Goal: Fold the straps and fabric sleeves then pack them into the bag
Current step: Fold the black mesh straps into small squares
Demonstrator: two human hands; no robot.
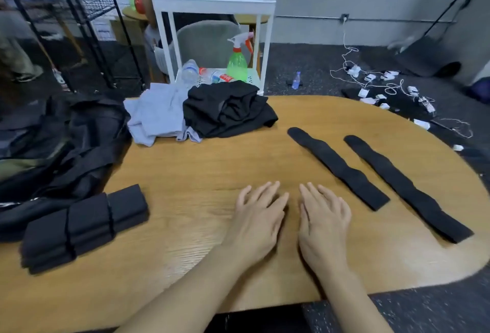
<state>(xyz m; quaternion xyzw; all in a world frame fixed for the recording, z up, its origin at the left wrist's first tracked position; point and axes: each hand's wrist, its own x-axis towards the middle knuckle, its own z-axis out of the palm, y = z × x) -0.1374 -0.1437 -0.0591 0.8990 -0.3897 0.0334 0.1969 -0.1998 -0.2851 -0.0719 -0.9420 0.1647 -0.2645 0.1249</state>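
looking down at the wooden table (265,163) right now and both my hands are just lying flat near the front edge, side by side. left hand (258,216) has the fingers straight and a bit spread, holding nothing. right hand (324,222) is the same, fingers relaxed and out, nothing in it.

progress check, as far as i can judge: there's a folded black bundle (84,226) on the left side of the table, stacked up neat with what looks like thin bands around it, so i'd call that part folded but not packed. it sits just beside the black bag (58,141), which is slumped open-ish at the left edge. can't tell if anything is inside it already, too dark.

what's left: two long black pieces lying flat and unfolded to the right of my hands, running diagonally, near each other but not touching. the nearer strap (338,166) is just beside my right hand, the farther strap (405,186) is out toward the table's right edge. honestly can't say which are straps and which are sleeves.

at the back there's also a black clothing pile (228,108) and a pale grey cloth (156,115), not sure they're part of the job.

so roughly midway, i'd guess: fold those two, then everything into the bag.
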